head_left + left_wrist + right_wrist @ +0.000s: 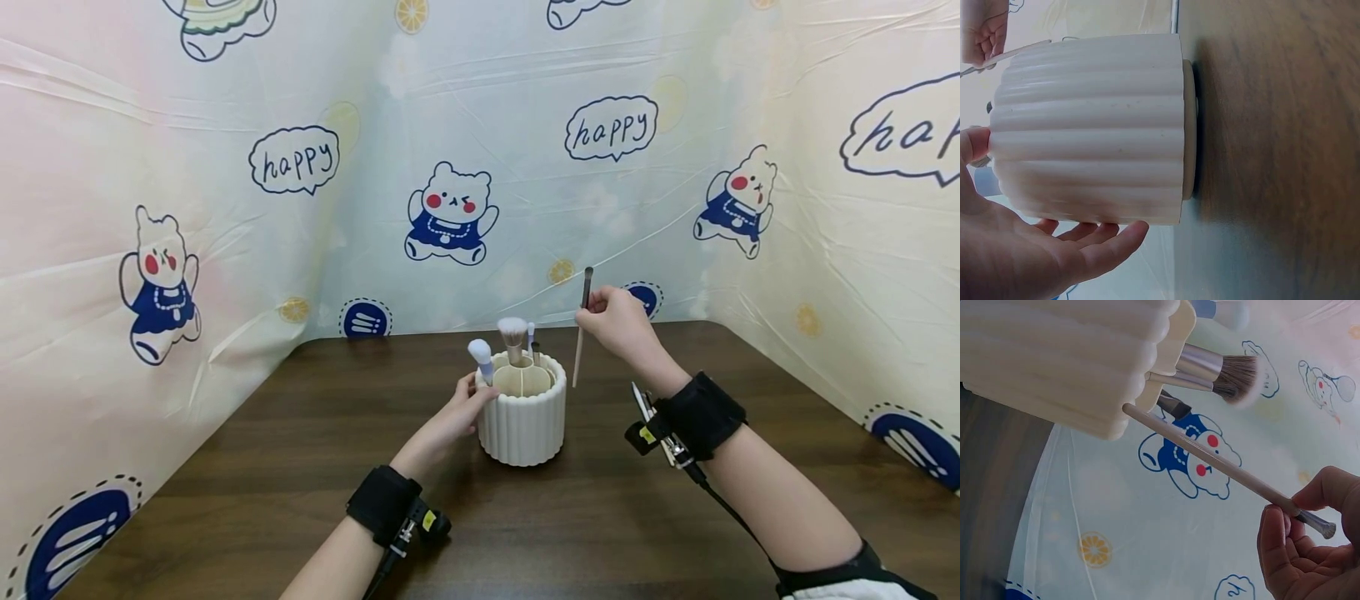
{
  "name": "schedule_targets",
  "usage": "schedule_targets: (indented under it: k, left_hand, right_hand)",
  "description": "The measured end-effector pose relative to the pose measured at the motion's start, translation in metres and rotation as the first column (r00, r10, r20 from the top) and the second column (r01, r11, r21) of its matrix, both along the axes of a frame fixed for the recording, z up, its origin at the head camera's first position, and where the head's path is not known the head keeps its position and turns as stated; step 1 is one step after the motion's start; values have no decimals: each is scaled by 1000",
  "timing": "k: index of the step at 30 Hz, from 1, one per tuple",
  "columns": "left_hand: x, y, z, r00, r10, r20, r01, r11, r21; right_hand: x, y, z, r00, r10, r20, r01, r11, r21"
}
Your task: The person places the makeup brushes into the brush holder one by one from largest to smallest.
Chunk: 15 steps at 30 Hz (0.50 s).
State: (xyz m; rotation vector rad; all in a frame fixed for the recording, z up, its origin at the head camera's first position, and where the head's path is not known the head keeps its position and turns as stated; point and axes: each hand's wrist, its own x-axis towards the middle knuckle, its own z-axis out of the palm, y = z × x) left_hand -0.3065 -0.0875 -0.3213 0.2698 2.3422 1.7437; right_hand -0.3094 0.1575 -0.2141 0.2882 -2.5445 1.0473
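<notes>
A ribbed cream brush holder (522, 429) with inner compartments stands upright on the table. My left hand (460, 410) holds it from the left, thumb at the scalloped rim and fingers (1113, 250) against the side. My right hand (617, 321) pinches a slim makeup brush (1210, 456) near its bristle end, to the right of the holder. The brush has a pale pinkish handle that points down and small dark bristles on top. Inside the holder stand a fluffy brush (513, 332) with a silvery ferrule, a blue-handled white-tipped brush (481, 357) and a small dark-tipped brush (1174, 405).
The dark wooden table (337, 425) reaches back to a printed curtain (525, 208) with bears and lettering. Slim light sticks (642, 402) lie beside the right wrist, partly hidden by the camera strapped there. Cables run along both forearms.
</notes>
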Motion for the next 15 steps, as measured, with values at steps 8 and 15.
schedule_targets:
  k: [8, 15]
  left_hand:
    - [0, 0, -1, 1000, 3, 0, -3, 1000, 2]
    - [-1, 1, 0, 1000, 9, 1, -9, 1000, 4]
  right_hand:
    - [-1, -2, 1, 1000, 0, -14, -1, 1000, -22]
    - [-3, -5, -5, 999, 18, -27, -19, 999, -33]
